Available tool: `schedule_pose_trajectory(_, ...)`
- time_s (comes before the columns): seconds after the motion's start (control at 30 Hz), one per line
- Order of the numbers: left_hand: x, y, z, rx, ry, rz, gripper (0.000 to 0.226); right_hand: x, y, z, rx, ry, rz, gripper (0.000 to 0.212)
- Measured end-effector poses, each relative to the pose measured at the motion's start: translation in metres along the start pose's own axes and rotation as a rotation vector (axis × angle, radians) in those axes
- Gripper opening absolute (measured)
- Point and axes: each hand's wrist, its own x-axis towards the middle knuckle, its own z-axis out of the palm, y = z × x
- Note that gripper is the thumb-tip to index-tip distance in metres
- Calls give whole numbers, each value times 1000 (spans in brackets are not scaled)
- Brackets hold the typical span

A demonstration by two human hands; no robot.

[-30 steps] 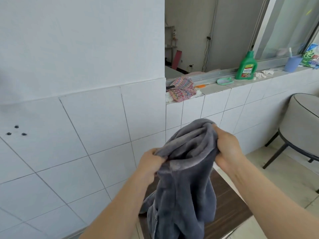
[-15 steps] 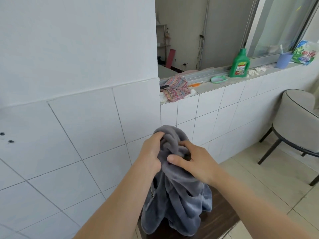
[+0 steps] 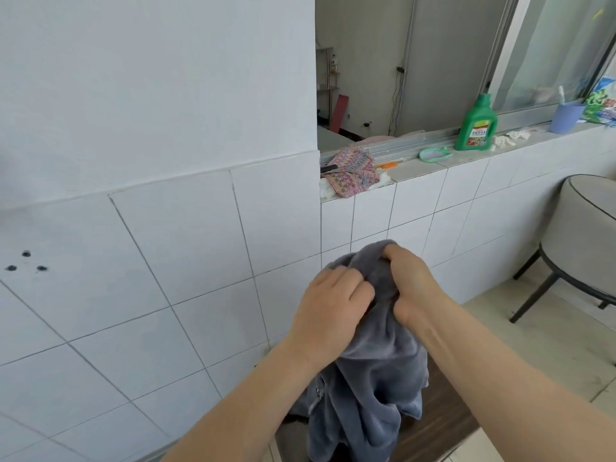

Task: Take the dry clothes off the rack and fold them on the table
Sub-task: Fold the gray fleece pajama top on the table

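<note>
Both hands, left hand [image 3: 333,303] and right hand [image 3: 411,285], have their grip clamped on the bunched top of the grey garment [image 3: 366,388]. It hangs straight down below the grip, its long axis vertical, above the dark tabletop [image 3: 440,425].

White tiled wall [image 3: 166,261] under plain paint; a tiled ledge [image 3: 433,171] below a sliding window [image 3: 550,55] carries a green bottle [image 3: 476,125]. A grey stool [image 3: 586,238] stands on pale floor tiles [image 3: 533,345].
</note>
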Motion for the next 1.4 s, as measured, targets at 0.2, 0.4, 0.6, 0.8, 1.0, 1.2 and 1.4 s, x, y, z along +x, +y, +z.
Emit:
schedule_pose_trajectory(0.2, 0, 6, 10, 191, -456, -329, 21, -16, -1, -8, -27, -285, -3, 23)
schedule_pose_trajectory(0.4, 7, -9, 1, -59, -589, -550, 16, 8, 14, -39, -921, 154, -711, 9)
schedule_pose_trajectory(0.6, 24, 2, 0, -117, -421, -717, 20, -6, 19, -23, -1035, 112, -1458, 21)
schedule_pose_trajectory(0.8, 33, -19, -28, -781, -321, -1000, 24, 8, 38, -44, -1387, -217, -860, 43)
schedule_pose_trajectory(1.0, 45, -19, -35, -1314, -152, -1288, 15, 2, 21, -37, -938, -427, -677, 55)
schedule_pose_trajectory(1.2, 44, -8, -35, -1468, -113, -1229, 16, -2, 15, -33, -515, -342, -506, 38)
schedule_pose_trajectory(1.4, 34, -1, -33, -966, -193, -1081, 20, -5, 13, -30, -467, -249, -763, 52)
